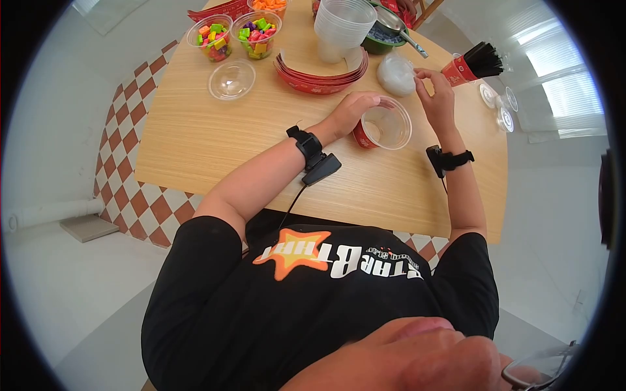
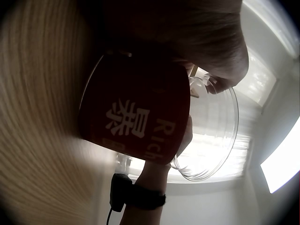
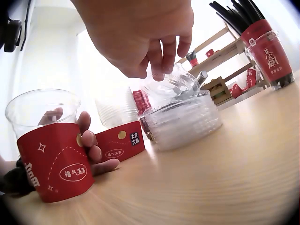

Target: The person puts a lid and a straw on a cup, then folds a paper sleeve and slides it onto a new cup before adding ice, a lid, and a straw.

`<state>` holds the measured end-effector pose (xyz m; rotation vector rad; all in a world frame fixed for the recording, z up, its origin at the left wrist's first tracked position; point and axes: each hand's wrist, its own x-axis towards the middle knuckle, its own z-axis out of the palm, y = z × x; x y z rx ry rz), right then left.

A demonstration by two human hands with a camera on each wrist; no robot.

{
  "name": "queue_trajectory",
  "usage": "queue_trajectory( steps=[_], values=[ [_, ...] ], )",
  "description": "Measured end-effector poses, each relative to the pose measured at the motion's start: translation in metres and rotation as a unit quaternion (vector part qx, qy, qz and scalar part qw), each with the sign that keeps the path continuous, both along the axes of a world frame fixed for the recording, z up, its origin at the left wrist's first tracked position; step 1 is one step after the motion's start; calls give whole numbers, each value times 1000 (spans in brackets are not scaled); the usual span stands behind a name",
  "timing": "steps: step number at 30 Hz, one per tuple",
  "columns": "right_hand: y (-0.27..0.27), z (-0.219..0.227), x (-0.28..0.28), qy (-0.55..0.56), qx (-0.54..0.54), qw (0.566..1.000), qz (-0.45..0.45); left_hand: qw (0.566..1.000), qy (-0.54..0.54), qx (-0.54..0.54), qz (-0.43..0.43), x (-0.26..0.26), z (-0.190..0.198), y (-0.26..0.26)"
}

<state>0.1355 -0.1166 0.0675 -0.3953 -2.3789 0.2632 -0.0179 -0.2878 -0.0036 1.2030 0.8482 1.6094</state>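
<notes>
My left hand [image 1: 347,115] grips a clear plastic cup [image 1: 366,135] with a red paper sleeve, fingers and thumb around its side. In the left wrist view the cup's sleeve [image 2: 133,112] shows large white characters, and the cup stands on the table. My right hand [image 1: 438,101] is over a bagged stack of clear plastic lids [image 1: 396,73], beyond the cup. The right wrist view shows its curled fingers [image 3: 157,61] at the clear plastic lid [image 3: 171,84] on top, above the rest of the stack [image 3: 185,124]. The thumb is hidden there.
Red paper sleeves [image 1: 313,83] lie behind the cup, beside stacked clear cups [image 1: 339,29]. Cups of colourful pieces [image 1: 261,32] and a loose clear lid [image 1: 231,80] are at the far left. Black straws [image 1: 482,62] in a red-sleeved cup stand at the right.
</notes>
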Motion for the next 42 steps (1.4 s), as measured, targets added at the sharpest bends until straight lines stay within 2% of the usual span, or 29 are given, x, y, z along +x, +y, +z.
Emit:
queue_trajectory(
  steps=[4,6,7,8,9,10,12,13,17,19,21,23,25,26,28,29,30,32,33,35,40,42],
  values=[
    [1,-3,-2,-25,23,999,30,1000,-3,-3,1,1,1,-1],
    [-7,8,1,70,31,997,-10,1000,-2,-9,8,0,0,-1],
    [-13,13,3,68,28,997,-8,1000,-17,-11,5,0,-1,0],
    [-20,19,6,145,-101,984,22,999,-33,-13,1,0,-3,1],
    [-28,25,9,218,-227,948,51,999,-34,-14,0,0,-4,3],
    [-36,33,14,216,-229,948,49,999,-49,-24,-7,-1,-6,4],
    [-53,43,24,140,-350,924,66,997,-65,-35,-15,1,-9,5],
    [-62,39,25,96,-376,919,70,997,-70,-38,-10,2,-10,5],
    [-79,3,20,41,-387,920,44,992,-93,-84,22,6,-9,3],
    [-78,-8,16,-3,-322,947,17,993,-83,-78,30,4,-10,3],
    [-83,-5,15,-14,-305,952,20,994,-73,-73,36,5,-10,4],
    [-92,4,14,-25,-288,957,20,991,-117,-48,44,9,-7,4],
    [-100,13,14,-29,-181,982,32,991,-116,-52,43,8,-10,5],
    [-105,14,14,-30,-181,982,32,991,-114,-56,42,7,-13,6],
    [-114,14,15,-105,-78,987,90,993,-97,-53,37,4,-17,7],
    [-117,9,14,-146,-38,984,90,995,-79,-50,32,3,-18,6],
    [-120,6,14,-147,-39,984,89,995,-80,-51,31,3,-20,6],
    [-124,3,13,-142,33,988,57,996,-73,-37,47,3,-18,5],
    [-125,2,13,-142,33,988,53,996,-73,-37,42,4,-17,5],
    [-124,1,13,-167,86,982,35,986,-153,-68,-6,5,-15,4],
    [-123,8,15,-205,81,975,29,990,-127,-49,-21,4,-3,-4],
    [-124,16,17,-224,78,971,31,990,-121,-72,10,4,-5,-4]
  ],
)
